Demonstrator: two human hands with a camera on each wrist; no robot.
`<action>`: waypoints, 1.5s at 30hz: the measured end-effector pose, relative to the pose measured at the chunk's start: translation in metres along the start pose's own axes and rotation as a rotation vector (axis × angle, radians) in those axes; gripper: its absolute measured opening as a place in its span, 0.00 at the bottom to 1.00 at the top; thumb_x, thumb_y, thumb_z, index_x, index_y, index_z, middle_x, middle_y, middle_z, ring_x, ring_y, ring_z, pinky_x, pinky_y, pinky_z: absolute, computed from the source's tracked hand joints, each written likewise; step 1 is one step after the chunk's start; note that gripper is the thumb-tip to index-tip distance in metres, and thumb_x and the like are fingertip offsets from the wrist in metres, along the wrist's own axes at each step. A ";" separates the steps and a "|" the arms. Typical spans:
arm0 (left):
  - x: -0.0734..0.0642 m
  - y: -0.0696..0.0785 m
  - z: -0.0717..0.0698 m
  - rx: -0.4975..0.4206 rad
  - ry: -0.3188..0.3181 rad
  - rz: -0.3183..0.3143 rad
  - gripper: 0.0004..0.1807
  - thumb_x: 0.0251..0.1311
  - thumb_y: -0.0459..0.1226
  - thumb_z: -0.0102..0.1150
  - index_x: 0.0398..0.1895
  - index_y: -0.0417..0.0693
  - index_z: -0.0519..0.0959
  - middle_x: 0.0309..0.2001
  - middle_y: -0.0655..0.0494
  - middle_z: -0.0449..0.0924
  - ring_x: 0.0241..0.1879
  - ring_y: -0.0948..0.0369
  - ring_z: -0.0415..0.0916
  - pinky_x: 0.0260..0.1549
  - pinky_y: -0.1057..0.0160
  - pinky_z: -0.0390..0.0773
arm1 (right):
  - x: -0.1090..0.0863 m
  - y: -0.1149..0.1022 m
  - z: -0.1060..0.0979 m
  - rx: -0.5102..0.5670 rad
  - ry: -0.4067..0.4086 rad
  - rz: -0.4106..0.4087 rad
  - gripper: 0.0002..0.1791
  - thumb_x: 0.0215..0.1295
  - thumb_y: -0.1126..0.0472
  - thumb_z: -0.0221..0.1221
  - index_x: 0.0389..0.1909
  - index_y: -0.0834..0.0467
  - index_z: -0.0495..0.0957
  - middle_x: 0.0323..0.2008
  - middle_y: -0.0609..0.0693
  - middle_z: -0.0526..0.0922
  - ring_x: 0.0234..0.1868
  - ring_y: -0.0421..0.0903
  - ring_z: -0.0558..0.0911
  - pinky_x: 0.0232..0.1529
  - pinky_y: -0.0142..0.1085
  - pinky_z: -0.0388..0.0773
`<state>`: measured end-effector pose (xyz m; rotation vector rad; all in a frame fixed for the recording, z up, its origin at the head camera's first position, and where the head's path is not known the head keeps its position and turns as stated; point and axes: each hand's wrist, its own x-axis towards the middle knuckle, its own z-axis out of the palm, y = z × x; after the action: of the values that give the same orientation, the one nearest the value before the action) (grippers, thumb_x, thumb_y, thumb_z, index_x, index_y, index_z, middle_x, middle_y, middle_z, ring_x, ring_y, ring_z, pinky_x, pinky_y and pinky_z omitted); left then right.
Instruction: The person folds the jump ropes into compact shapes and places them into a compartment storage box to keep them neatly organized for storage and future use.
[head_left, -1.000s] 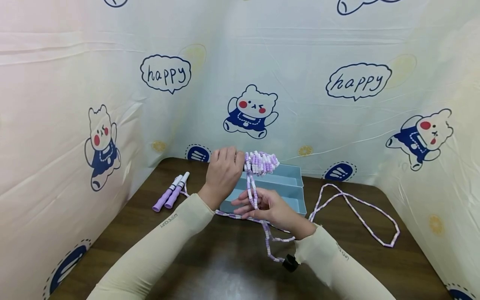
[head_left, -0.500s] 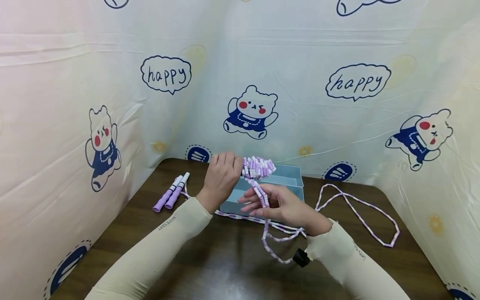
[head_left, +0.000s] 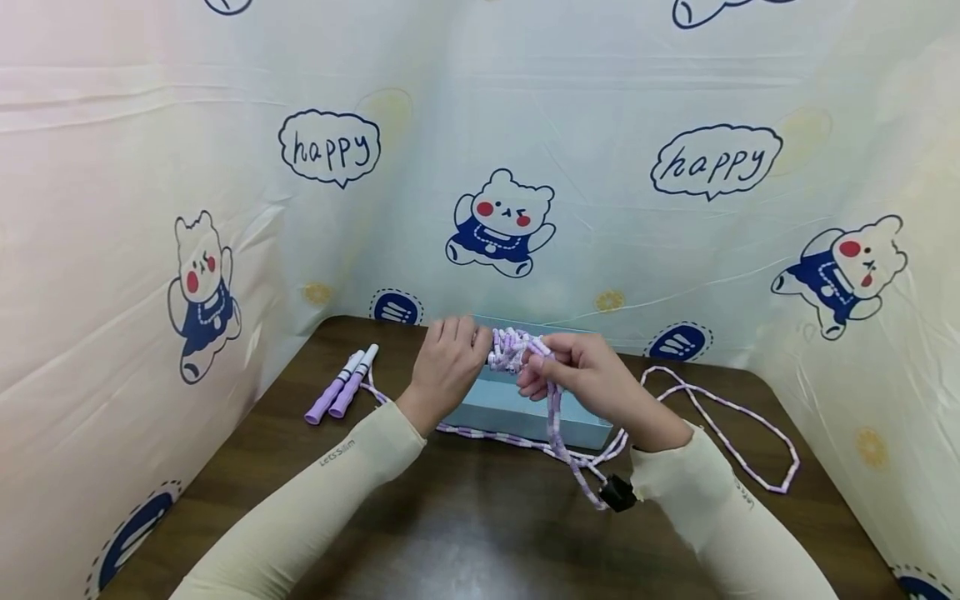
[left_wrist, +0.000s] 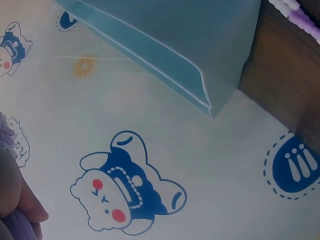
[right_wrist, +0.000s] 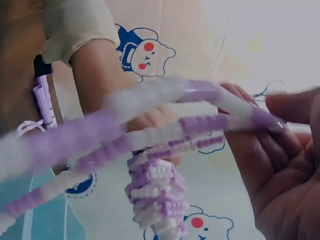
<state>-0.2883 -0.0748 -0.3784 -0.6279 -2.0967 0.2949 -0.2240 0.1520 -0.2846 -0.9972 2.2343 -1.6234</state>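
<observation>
Gripping left hand (head_left: 446, 362): curled round a purple jump-rope handle (left_wrist: 20, 226).
Pinching right hand (head_left: 585, 373): thumb and fingers on a purple-and-white beaded rope (head_left: 553, 412).
Beaded rope: bunched between the hands, strands hanging before the light-blue box (head_left: 506, 418).

Right hand (head_left: 588, 375), now pinching the rope (head_left: 553, 408), raised from below the bundle (head_left: 506, 350) to the level of its free end. Left hand (head_left: 447, 358) and bundle slightly lowered; hanging rope displaced toward the tabletop's (head_left: 427, 508) right edge.
</observation>
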 end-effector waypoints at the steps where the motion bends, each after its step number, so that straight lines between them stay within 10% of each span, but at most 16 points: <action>1: -0.001 0.001 0.000 -0.001 -0.003 0.008 0.14 0.59 0.38 0.65 0.44 0.43 0.74 0.33 0.46 0.72 0.33 0.51 0.69 0.32 0.58 0.68 | 0.002 -0.001 0.000 0.010 0.019 0.013 0.13 0.73 0.63 0.52 0.44 0.72 0.76 0.33 0.60 0.84 0.32 0.54 0.86 0.37 0.44 0.82; 11: -0.007 0.008 -0.004 -0.027 0.001 0.072 0.12 0.61 0.39 0.62 0.44 0.44 0.76 0.34 0.48 0.74 0.34 0.52 0.72 0.36 0.58 0.72 | 0.016 -0.006 -0.011 -0.089 0.118 0.068 0.15 0.77 0.59 0.47 0.39 0.68 0.75 0.24 0.58 0.74 0.19 0.46 0.69 0.20 0.33 0.70; 29: -0.010 0.017 -0.015 -0.047 0.077 0.250 0.07 0.64 0.36 0.57 0.42 0.44 0.76 0.36 0.49 0.75 0.36 0.53 0.74 0.38 0.59 0.74 | 0.042 0.022 -0.048 -0.226 0.187 0.160 0.19 0.72 0.51 0.54 0.28 0.63 0.75 0.21 0.57 0.74 0.18 0.49 0.72 0.21 0.37 0.75; 45: -0.004 0.020 -0.030 -0.061 0.147 0.291 0.11 0.61 0.37 0.62 0.44 0.44 0.76 0.36 0.49 0.76 0.36 0.54 0.74 0.37 0.60 0.73 | 0.056 0.064 -0.055 -0.239 0.191 0.228 0.13 0.69 0.52 0.59 0.41 0.58 0.83 0.20 0.54 0.73 0.22 0.48 0.70 0.24 0.38 0.71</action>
<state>-0.2549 -0.0610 -0.3725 -0.9647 -1.8780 0.3380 -0.3203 0.1696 -0.3101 -0.6271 2.6062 -1.4324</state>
